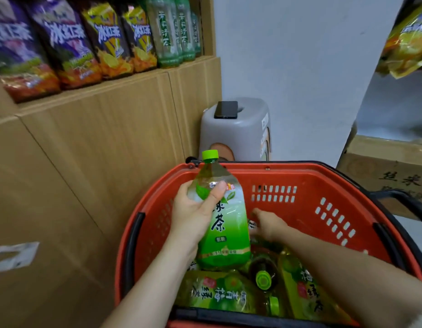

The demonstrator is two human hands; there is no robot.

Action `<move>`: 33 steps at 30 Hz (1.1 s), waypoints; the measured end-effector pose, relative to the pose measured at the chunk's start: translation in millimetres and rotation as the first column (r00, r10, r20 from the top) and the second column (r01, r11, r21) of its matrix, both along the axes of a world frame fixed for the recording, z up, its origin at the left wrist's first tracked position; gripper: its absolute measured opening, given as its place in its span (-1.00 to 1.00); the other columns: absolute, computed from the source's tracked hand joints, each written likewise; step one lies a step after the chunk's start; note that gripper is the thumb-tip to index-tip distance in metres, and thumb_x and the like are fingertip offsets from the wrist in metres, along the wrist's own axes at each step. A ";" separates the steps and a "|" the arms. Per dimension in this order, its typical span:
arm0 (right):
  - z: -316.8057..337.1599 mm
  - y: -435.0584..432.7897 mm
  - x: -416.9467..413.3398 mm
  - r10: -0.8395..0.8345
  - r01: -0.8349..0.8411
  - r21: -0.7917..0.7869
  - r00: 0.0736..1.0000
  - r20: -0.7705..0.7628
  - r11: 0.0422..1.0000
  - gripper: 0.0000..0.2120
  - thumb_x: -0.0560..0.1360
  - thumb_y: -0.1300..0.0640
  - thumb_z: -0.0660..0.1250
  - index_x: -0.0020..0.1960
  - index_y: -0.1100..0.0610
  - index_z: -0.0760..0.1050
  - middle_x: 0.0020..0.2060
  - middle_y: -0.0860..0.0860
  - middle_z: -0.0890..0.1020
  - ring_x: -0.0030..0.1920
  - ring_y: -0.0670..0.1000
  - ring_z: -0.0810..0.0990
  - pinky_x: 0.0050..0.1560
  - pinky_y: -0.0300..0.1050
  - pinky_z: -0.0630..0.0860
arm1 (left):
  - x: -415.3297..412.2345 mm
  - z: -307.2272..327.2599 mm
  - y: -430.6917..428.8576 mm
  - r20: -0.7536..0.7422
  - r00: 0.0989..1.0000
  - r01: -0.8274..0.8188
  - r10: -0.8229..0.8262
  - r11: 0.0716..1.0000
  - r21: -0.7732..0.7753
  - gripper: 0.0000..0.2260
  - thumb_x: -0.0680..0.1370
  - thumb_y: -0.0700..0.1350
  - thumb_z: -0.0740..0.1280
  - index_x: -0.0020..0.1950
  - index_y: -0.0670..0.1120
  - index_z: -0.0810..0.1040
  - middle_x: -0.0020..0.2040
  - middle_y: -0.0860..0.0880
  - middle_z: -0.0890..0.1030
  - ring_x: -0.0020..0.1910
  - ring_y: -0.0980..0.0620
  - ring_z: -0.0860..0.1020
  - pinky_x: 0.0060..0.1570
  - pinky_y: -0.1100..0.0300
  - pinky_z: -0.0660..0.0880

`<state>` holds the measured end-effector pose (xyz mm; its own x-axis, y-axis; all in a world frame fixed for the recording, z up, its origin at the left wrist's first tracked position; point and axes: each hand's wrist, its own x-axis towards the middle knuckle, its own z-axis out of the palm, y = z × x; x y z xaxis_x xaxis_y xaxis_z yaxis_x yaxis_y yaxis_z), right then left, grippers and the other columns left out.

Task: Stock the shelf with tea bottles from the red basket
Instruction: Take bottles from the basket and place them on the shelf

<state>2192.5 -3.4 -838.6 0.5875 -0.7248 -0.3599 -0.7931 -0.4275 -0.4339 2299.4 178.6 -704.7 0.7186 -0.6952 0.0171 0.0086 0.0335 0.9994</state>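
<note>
My left hand (pixel 195 211) grips a green tea bottle (pixel 223 223) with a green cap, held upright above the red basket (pixel 323 183). My right hand (pixel 268 224) reaches down into the basket behind that bottle, fingers bent over something I cannot make out. Several more tea bottles (pixel 229 294) with green and yellow labels lie on their sides in the basket bottom. The wooden shelf (pixel 134 79) at the upper left carries rows of purple, yellow and green tea bottles (pixel 172 31).
A grey plastic stool (pixel 236 138) with a black phone (pixel 226 109) on it stands behind the basket against the white wall. A cardboard box (pixel 390 171) sits at the right. Another yellow bottle (pixel 409 41) shows at the upper right edge.
</note>
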 end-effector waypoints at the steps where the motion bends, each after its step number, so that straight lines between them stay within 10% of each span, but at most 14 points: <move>1: -0.8 -2.2 4.5 0.034 -0.035 0.025 0.998 0.046 0.999 -0.40 0.44 -0.12 0.41 0.36 0.16 0.38 0.25 0.10 0.57 0.20 0.10 0.56 0.20 -0.06 0.47 | 3.3 -3.6 1.0 0.007 1.000 -0.013 0.013 1.000 0.024 -0.43 0.15 0.30 0.51 0.04 0.03 0.59 -0.07 0.06 0.71 -0.04 0.06 0.67 0.11 -0.02 0.56; 4: 30.1 2.2 16.1 -0.189 0.012 0.384 0.883 0.429 0.923 -0.47 0.49 -0.25 0.26 0.23 0.14 0.56 0.09 0.08 0.66 0.09 0.08 0.62 0.16 -0.03 0.52 | 20.4 -8.9 -0.5 0.017 0.994 -0.109 0.108 0.993 0.042 -0.61 0.30 0.22 0.51 -0.01 0.01 0.64 -0.15 0.05 0.70 -0.13 0.06 0.66 -0.05 0.14 0.57; 7: 66.3 29.6 32.8 -0.324 -0.288 0.746 0.765 0.556 0.601 -0.28 0.44 -0.43 0.06 0.29 0.07 0.52 0.15 0.12 0.65 0.22 0.16 0.58 0.16 0.10 0.52 | 38.4 0.2 -18.8 0.006 0.971 -0.240 0.241 0.970 -0.028 -0.94 0.53 -0.10 0.38 -0.09 -0.06 0.63 -0.39 0.03 0.55 -0.45 0.10 0.48 -0.44 0.24 0.41; 12: 44.2 79.1 60.9 0.150 -0.317 0.248 0.840 0.521 0.916 -0.79 0.48 0.12 0.40 0.00 0.26 0.63 -0.19 0.06 0.66 -0.16 -0.01 0.59 -0.04 0.01 0.49 | 19.1 -15.4 -38.6 0.143 0.977 0.105 -0.158 0.942 0.317 -0.78 0.59 0.00 0.23 -0.13 0.01 0.63 -0.15 0.06 0.61 -0.08 0.05 0.57 -0.01 0.09 0.48; 20: 56.1 71.5 57.9 0.428 -0.459 0.230 0.887 0.175 0.858 -0.76 0.33 0.15 0.52 -0.04 0.00 0.59 -0.06 0.03 0.67 -0.04 0.05 0.63 0.04 -0.01 0.58 | 44.0 -54.1 -8.9 0.105 0.900 0.246 -0.423 0.691 0.679 -0.83 0.51 -0.18 0.29 0.04 0.03 0.54 0.00 -0.02 0.57 -0.13 -0.01 0.50 -0.33 0.21 0.40; 27: 147.2 52.9 34.6 0.017 -0.208 0.327 0.864 0.503 0.922 -0.81 0.39 0.24 0.41 -0.03 0.10 0.68 -0.05 0.12 0.66 -0.03 0.23 0.62 -0.30 0.25 0.64 | 42.7 -38.6 8.1 0.166 0.786 0.474 -0.596 0.752 0.458 0.13 0.19 -0.08 0.64 0.54 0.16 -0.02 0.47 0.05 0.33 0.41 0.07 0.35 0.42 0.01 0.32; 33: 220.0 69.6 43.7 -0.032 -0.300 0.344 0.711 0.702 0.890 -0.73 0.46 -0.03 0.37 -0.01 0.14 0.66 -0.19 0.08 0.69 -0.19 0.11 0.65 -0.26 0.23 0.64 | 41.3 10.8 46.0 0.619 0.773 0.084 -0.141 0.989 0.121 -0.13 0.16 0.07 0.61 0.38 0.23 0.26 0.13 0.25 0.58 0.14 0.28 0.54 0.12 0.36 0.46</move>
